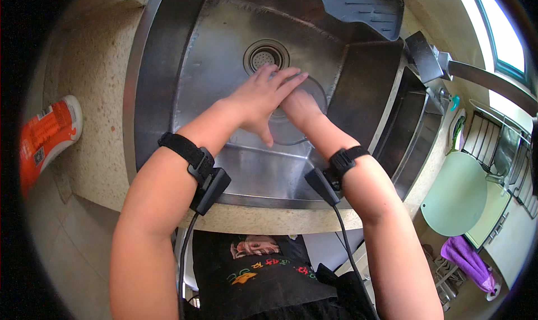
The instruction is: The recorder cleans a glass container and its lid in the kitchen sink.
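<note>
Inside the stainless steel sink (229, 38), my left hand (256, 95) reaches over a round clear glass dish (317, 93), its thumb and fingers spread. Its thumb lies near the dish's lower left rim, and its fingertips pass above my right hand (300, 108). My right hand is over or inside the dish, with its fingers hidden behind the left ones. Whether either hand grips the dish cannot be told. Just beyond the hands is the round drain (264, 59) with its perforated strainer. Black straps with small dark devices and cables circle both forearms.
A grey slotted plastic rack (361, 9) overhangs the sink's far right corner. The metal faucet (424, 57) stands to the right, beside a narrow second basin (403, 131). Farther right are a pale green cutting board (456, 194) and purple cloth (466, 261). An orange bottle (52, 137) is at left.
</note>
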`<control>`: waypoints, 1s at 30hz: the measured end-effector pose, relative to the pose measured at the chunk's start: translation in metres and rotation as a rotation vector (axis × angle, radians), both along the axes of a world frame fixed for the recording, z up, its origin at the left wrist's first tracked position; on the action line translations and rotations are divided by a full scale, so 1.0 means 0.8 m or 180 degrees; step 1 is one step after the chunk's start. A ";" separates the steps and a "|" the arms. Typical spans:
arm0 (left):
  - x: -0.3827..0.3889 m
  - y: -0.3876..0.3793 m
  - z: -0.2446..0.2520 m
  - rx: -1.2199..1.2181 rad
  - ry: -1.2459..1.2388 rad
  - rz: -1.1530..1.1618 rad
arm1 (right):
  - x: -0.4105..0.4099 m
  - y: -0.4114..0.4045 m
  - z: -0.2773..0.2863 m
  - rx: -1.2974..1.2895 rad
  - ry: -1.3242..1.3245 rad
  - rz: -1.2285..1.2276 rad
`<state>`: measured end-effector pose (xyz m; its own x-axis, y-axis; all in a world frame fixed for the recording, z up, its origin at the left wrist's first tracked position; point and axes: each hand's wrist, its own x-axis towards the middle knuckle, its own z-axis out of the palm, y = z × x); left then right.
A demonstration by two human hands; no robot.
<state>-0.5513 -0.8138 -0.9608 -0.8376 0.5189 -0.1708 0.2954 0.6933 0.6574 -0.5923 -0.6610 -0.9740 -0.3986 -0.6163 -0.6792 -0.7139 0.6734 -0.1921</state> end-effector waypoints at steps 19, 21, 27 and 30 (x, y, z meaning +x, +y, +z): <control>-0.002 -0.001 0.001 0.0086 0.0142 0.0059 | 0.036 0.010 -0.061 -0.0980 -0.0337 -0.0652; -0.004 -0.003 0.001 0.0047 0.0159 0.0064 | 0.010 0.002 -0.060 -0.0305 0.0257 -0.0250; -0.003 -0.001 -0.001 0.0263 0.0062 0.0001 | 0.049 0.014 -0.051 -0.0863 -0.0084 -0.0961; -0.002 -0.002 0.001 0.0102 0.0070 0.0023 | 0.017 0.004 -0.054 -0.0799 0.0076 -0.0806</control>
